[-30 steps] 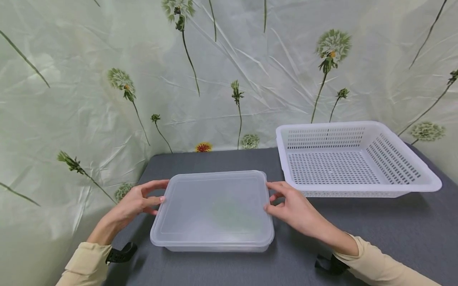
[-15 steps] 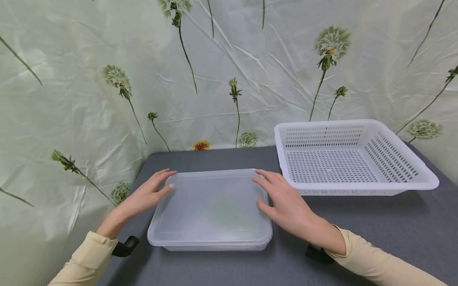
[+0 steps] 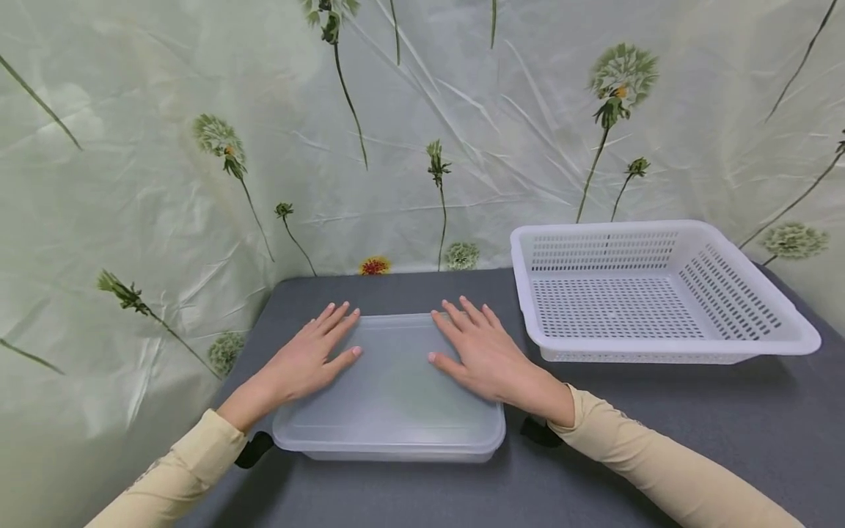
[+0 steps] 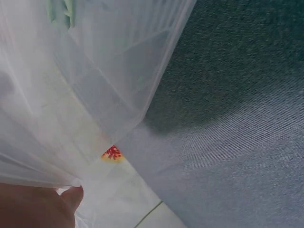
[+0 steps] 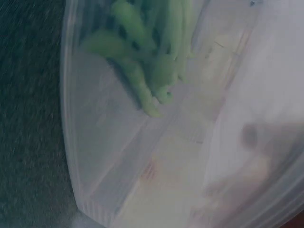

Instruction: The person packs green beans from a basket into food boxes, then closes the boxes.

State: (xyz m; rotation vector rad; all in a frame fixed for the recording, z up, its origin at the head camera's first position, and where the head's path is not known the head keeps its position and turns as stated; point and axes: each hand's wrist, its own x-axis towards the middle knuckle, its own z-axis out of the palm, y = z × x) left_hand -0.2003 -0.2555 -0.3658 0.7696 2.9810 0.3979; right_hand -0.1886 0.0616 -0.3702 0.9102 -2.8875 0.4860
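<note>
A translucent plastic food container (image 3: 396, 456) sits on the cloth-covered table, its frosted lid (image 3: 396, 418) on top. My left hand (image 3: 304, 363) lies palm down with fingers spread over the lid's left side. Over the right side, my right hand (image 3: 488, 363) lies the same way, thumb pointing inward. Both sets of fingertips reach the lid's far edge. Through the container wall, the right wrist view shows long, slim green vegetables (image 5: 137, 61); their exact kind is blurred. The left wrist view catches part of my left hand (image 4: 38, 206) by the container's side.
A white perforated plastic basket (image 3: 614, 312) stands at the back right, right of the container. A dark grey cloth (image 3: 660, 418) covers the table. Behind it hangs a pale curtain (image 3: 396, 198) printed with dandelions.
My hands have let go of the container's left and right sides, risen over the lid and moved inward, fingers straightening onto its top. The container and basket have stayed put.
</note>
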